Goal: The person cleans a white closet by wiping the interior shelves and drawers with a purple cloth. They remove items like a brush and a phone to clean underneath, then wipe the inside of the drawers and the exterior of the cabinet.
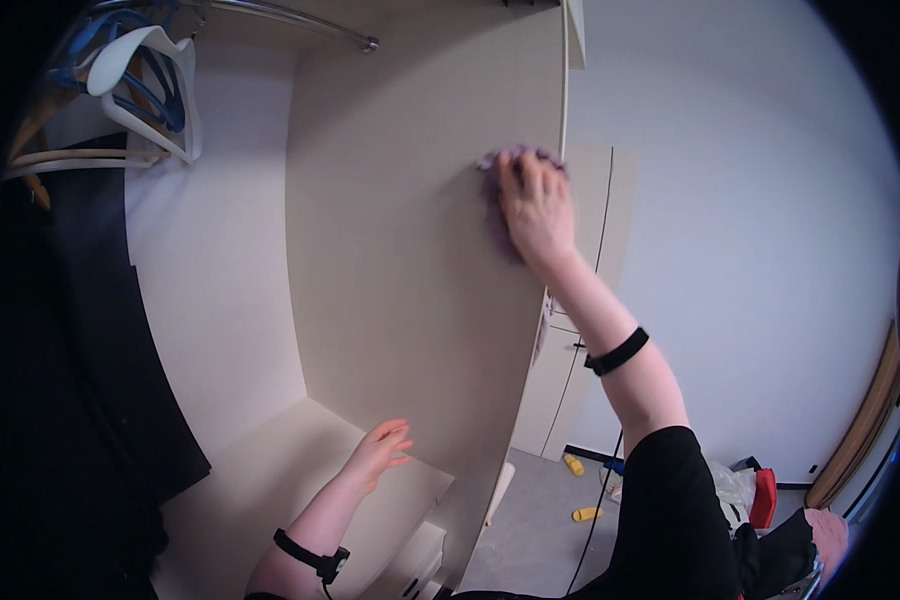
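My right hand (pixel 538 206) presses a purple cloth (pixel 501 217) flat against the wardrobe's inner side panel (pixel 390 225), close to its front edge. The cloth bunches above the fingertips and hangs out below the palm. Lower down, my left hand (pixel 379 454) is held over the wardrobe's bottom board (pixel 330 480), with its fingers apart and nothing in it. A black strap circles each forearm.
At the left, plastic and wooden hangers (pixel 150 90) and dark clothes (pixel 60 337) hang beneath a metal rail (pixel 292 19). A drawer (pixel 412 562) sits below the board. Beyond the panel are a door (pixel 562 382), yellow slippers (pixel 587 514) and a red item (pixel 763 499).
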Action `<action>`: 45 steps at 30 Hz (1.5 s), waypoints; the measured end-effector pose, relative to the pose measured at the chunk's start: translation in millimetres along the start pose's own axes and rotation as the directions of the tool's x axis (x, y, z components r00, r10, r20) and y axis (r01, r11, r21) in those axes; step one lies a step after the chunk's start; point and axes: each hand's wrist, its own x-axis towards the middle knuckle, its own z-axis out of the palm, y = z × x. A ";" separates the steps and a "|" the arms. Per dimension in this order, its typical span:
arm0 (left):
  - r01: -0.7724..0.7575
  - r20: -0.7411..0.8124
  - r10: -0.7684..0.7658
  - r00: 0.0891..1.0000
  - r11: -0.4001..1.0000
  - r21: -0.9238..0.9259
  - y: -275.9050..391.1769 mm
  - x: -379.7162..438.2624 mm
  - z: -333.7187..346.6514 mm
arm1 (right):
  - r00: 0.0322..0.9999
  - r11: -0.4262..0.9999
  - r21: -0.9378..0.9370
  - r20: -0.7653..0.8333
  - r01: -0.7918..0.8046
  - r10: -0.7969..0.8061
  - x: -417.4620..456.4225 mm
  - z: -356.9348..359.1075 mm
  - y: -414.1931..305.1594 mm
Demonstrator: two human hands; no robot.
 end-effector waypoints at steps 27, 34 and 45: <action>-0.155 -0.276 0.146 0.950 0.988 -0.012 43.0 -70.1 -74.3 | 0.917 0.965 -0.137 0.365 0.224 -0.161 93.9 109.4 -125.3; -0.140 -0.295 0.124 0.947 0.990 -0.032 22.5 -67.2 -89.7 | 0.453 0.634 0.168 0.566 0.755 -0.689 -145.5 140.3 -257.5; -0.013 -0.216 0.016 0.976 1.000 0.015 1.0 -62.7 -72.3 | 0.890 0.908 -0.116 0.282 0.402 -0.358 -68.6 69.1 -61.9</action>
